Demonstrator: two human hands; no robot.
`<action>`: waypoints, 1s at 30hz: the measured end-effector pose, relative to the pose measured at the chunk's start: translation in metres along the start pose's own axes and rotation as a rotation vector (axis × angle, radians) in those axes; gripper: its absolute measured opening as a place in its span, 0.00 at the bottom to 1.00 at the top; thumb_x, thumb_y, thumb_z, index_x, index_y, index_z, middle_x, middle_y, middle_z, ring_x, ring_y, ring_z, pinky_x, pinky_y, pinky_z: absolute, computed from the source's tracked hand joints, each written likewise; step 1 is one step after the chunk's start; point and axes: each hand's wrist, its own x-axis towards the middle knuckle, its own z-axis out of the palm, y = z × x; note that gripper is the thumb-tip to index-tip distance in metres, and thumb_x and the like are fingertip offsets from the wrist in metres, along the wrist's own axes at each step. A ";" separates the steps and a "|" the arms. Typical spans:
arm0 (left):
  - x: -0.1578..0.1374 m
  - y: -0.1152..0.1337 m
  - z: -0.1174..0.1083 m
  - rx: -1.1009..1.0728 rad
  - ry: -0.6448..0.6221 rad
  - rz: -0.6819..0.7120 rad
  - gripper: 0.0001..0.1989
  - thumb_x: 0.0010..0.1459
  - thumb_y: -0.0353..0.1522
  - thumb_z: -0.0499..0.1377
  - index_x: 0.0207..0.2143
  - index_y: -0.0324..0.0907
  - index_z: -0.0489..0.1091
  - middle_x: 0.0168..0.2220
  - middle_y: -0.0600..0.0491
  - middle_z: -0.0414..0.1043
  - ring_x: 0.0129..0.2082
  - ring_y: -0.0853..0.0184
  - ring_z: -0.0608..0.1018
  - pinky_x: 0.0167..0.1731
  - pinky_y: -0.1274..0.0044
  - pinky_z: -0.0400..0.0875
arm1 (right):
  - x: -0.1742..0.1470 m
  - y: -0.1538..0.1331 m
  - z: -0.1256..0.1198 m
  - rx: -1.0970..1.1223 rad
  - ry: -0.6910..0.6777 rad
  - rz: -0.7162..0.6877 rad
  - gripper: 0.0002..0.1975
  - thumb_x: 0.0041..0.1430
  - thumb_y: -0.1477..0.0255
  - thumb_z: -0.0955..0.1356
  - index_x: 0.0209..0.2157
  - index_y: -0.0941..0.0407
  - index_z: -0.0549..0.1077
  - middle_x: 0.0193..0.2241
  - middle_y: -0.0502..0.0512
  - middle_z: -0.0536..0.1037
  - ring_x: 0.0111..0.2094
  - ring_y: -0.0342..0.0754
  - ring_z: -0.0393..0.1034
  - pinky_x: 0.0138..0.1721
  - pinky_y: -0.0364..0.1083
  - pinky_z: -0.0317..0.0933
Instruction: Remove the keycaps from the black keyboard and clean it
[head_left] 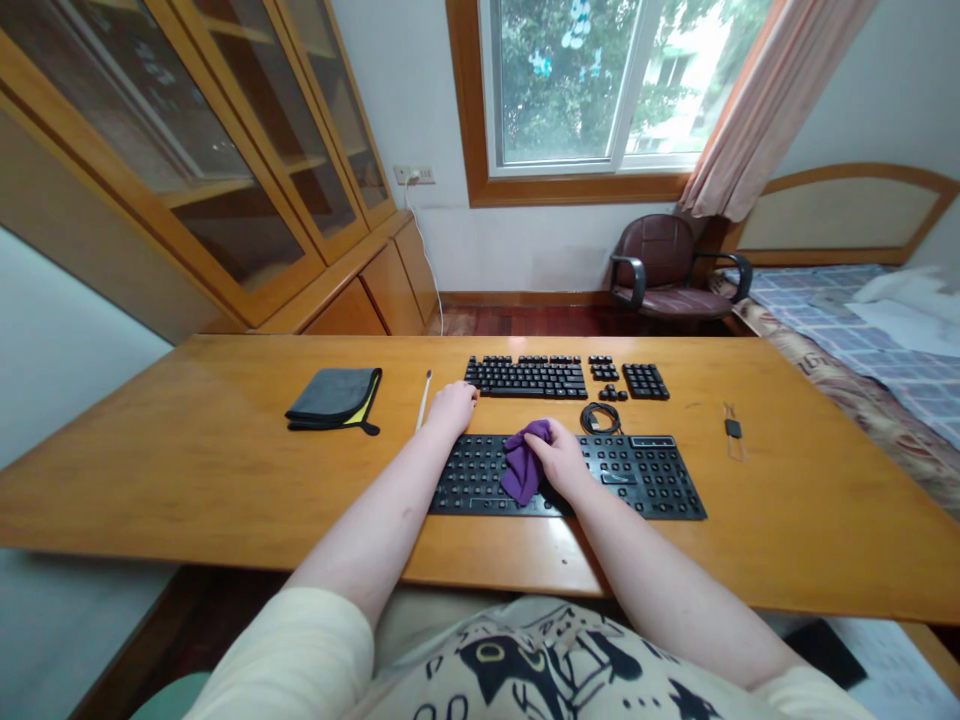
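My right hand (pixel 561 458) grips a crumpled purple cloth (pixel 523 468) that lies over the keyboard base (pixel 651 478). This black base has its keycaps off, with rows of bare key stems showing. My left hand (pixel 453 407) is at the left end of the loose black keycaps (pixel 529 380), its fingers curled together. Whether a keycap is between those fingertips is too small to tell. The keycaps are laid out in keyboard order beyond the base, with the number-pad block (pixel 645 381) at the right. A coiled black cable (pixel 600 418) rests between base and keycaps.
A folded grey cloth with yellow lining (pixel 334 397) lies on the left of the wooden table (pixel 187 450). Beside my left hand is a thin white brush (pixel 424 400). A small wire-ended tool with a black middle (pixel 733 429) lies at right. Beyond stands a brown chair (pixel 660 262).
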 end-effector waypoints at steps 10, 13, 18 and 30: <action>-0.043 0.021 -0.028 -0.238 0.183 0.032 0.12 0.54 0.31 0.58 0.43 0.44 0.71 0.42 0.51 0.74 0.42 0.64 0.75 0.46 0.73 0.68 | 0.000 -0.006 -0.003 0.133 0.044 0.030 0.11 0.49 0.64 0.69 0.30 0.58 0.75 0.31 0.55 0.78 0.36 0.51 0.71 0.43 0.50 0.62; -0.074 0.042 -0.020 -0.607 0.340 0.016 0.13 0.52 0.31 0.60 0.42 0.44 0.71 0.39 0.52 0.73 0.38 0.67 0.76 0.43 0.73 0.72 | 0.000 -0.007 -0.005 0.187 0.103 0.101 0.15 0.46 0.62 0.70 0.32 0.58 0.76 0.32 0.56 0.79 0.37 0.52 0.71 0.43 0.51 0.62; -0.104 0.066 0.009 -1.011 0.396 -0.025 0.12 0.52 0.31 0.60 0.42 0.42 0.71 0.40 0.49 0.72 0.40 0.66 0.77 0.43 0.73 0.73 | -0.004 -0.011 -0.005 0.351 0.067 0.177 0.16 0.45 0.61 0.72 0.34 0.57 0.76 0.32 0.54 0.79 0.35 0.51 0.72 0.41 0.49 0.63; -0.112 0.075 0.008 -0.626 0.616 0.191 0.13 0.52 0.28 0.61 0.42 0.45 0.73 0.36 0.52 0.75 0.37 0.66 0.75 0.42 0.71 0.72 | -0.013 -0.018 0.001 0.697 -0.245 0.303 0.12 0.44 0.68 0.74 0.32 0.56 0.77 0.34 0.55 0.79 0.35 0.49 0.73 0.41 0.48 0.64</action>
